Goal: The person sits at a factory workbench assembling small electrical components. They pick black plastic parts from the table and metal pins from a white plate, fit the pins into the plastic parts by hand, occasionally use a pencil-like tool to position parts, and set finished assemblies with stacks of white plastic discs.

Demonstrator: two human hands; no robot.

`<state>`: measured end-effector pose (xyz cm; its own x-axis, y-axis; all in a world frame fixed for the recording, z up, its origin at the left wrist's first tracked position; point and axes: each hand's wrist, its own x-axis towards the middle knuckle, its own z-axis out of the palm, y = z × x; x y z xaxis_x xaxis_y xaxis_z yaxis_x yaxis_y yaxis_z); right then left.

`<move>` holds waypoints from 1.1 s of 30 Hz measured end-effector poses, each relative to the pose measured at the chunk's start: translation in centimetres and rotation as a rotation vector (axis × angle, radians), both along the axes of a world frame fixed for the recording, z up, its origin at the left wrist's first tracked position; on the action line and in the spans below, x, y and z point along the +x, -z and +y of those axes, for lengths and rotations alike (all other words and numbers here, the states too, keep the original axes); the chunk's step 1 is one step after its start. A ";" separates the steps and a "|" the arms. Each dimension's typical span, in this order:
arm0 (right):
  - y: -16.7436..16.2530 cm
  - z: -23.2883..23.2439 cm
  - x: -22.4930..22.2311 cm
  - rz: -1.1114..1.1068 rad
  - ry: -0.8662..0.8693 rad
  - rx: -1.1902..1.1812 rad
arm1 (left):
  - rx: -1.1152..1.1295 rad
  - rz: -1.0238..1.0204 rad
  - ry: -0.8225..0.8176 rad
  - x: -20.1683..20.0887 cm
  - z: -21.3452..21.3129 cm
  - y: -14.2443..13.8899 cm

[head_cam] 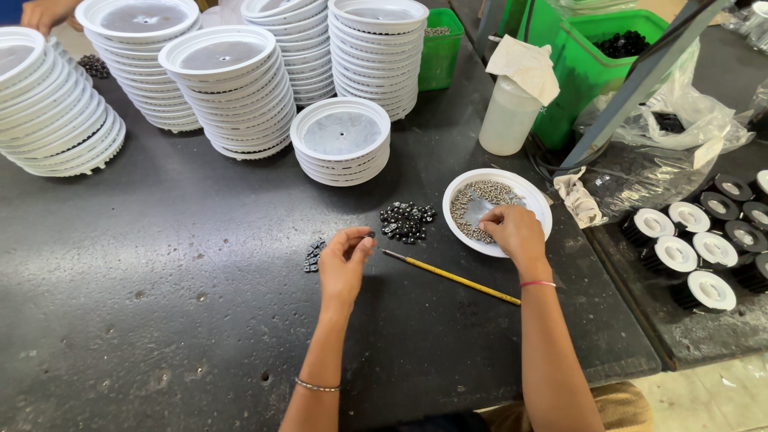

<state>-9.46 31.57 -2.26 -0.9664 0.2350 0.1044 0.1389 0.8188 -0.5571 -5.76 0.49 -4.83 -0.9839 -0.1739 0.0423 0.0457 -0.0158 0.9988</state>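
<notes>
Screws point(472, 210) sit in a white dish point(534, 200) on the dark table point(160, 320), right of centre. Right hand point(516, 232) dips into the dish, fingertips pinched on the screws; can't tell how many it grips. Left hand point(344, 260) hovers over the table, thumb and finger closed on a small black piece point(370, 234). Pile of black pieces point(406, 222) lies between the hands, smaller cluster point(314, 256) just left of left hand. Yellow stick point(452, 278) lies near right wrist. Stacks of white lids point(232, 88) at back, plastic bottle point(508, 116) beside green bins point(584, 76).
</notes>
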 end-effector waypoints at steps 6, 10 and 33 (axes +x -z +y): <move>0.3 -1.9 -0.1 0.006 0.060 0.035 | 0.106 -0.014 0.040 -0.1 -0.1 0.3; 0.3 -2.6 -0.5 0.031 0.066 0.095 | 0.266 -0.042 0.101 -0.5 -0.7 0.6; -2.7 -13.2 2.5 0.095 -0.487 -0.738 | 0.221 -0.079 0.066 0.1 0.0 -1.4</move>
